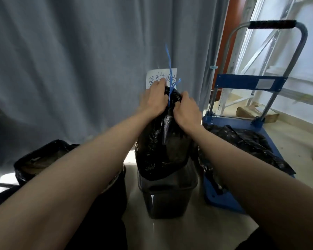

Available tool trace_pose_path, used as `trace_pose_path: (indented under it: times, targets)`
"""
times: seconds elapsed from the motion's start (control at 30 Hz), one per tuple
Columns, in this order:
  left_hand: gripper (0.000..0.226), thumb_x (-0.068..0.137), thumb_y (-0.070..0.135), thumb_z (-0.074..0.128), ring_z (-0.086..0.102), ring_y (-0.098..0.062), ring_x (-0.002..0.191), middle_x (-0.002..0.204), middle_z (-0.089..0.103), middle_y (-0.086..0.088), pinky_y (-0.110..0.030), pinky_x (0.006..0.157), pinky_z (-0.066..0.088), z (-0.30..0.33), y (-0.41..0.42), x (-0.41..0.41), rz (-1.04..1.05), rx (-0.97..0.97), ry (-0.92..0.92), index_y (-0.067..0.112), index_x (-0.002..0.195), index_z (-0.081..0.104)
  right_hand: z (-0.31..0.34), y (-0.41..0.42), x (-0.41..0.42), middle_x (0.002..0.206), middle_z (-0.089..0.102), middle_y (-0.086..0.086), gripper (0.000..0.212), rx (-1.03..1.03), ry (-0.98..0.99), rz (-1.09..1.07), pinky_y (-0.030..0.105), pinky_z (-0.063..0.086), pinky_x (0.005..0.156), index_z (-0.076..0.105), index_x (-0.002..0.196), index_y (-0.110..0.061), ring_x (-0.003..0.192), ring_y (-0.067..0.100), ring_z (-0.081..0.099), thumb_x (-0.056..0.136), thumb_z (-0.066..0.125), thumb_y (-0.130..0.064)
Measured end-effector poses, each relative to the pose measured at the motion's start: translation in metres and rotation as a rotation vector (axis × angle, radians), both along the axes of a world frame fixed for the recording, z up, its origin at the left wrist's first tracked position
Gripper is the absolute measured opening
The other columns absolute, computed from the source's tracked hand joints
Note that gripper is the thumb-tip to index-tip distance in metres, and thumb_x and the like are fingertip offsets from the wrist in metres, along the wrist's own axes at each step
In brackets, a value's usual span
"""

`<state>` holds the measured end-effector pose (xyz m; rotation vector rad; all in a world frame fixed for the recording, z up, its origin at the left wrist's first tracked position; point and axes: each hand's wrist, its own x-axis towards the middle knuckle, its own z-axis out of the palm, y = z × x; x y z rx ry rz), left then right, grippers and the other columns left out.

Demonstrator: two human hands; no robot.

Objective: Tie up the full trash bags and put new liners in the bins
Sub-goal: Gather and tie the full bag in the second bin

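Note:
A full black trash bag (pixel 161 147) stands up out of a small dark bin (pixel 167 197) at the centre. Its neck is gathered, and a thin blue tie (pixel 169 69) sticks up from it. My left hand (pixel 154 100) grips the gathered neck from the left. My right hand (pixel 185 110) grips it from the right, just below the top. A second bin (pixel 43 159) with a black liner stands at the left, partly hidden behind my left forearm.
A blue platform trolley (pixel 260 83) with a grey handle stands on the right, with loose black bags (pixel 246 143) lying on its deck. A grey curtain (pixel 79 60) hangs behind, with a handwritten paper sign (pixel 152 76) on it. Cardboard (pixel 257 112) lies behind the trolley.

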<state>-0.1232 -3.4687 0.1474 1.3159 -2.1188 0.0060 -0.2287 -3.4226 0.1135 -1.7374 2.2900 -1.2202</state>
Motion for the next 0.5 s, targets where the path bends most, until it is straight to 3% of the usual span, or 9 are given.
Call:
trace_pose_path:
  times: [0.1, 0.27, 0.5]
  targets:
    - [0.026, 0.09, 0.012, 0.046, 0.054, -0.039, 0.106, 0.12, 0.055, -0.014, -0.043, 0.08, 0.04, 0.03, -0.014, -0.001, 0.027, -0.017, 0.034, 0.009, 0.115, 0.046, 0.03, -0.016, 0.003, 0.109, 0.061, 0.013, 0.022, -0.055, -0.035, -0.013, 0.045, 0.045, 0.08, 0.047, 0.114, -0.014, 0.101, 0.036, 0.056, 0.095, 0.038, -0.021]
    - [0.021, 0.094, 0.01, 0.044, 0.055, -0.033, 0.098, 0.117, 0.053, -0.012, -0.037, 0.073, 0.037, 0.066, -0.044, 0.002, 0.046, -0.04, 0.066, 0.009, 0.115, 0.045, 0.064, -0.054, 0.01, 0.107, 0.06, 0.011, 0.021, -0.136, -0.121, 0.032, 0.038, 0.04, 0.072, 0.048, 0.114, -0.014, 0.095, 0.031, 0.056, 0.096, 0.039, -0.019]
    - [0.019, 0.092, 0.01, 0.045, 0.055, -0.033, 0.095, 0.114, 0.051, -0.01, -0.041, 0.075, 0.044, 0.048, -0.108, 0.012, 0.048, 0.015, 0.077, 0.011, 0.111, 0.045, 0.041, -0.126, 0.012, 0.098, 0.061, 0.008, 0.015, -0.139, -0.214, 0.103, 0.041, 0.046, 0.07, 0.05, 0.105, -0.013, 0.089, 0.028, 0.058, 0.094, 0.04, -0.016]
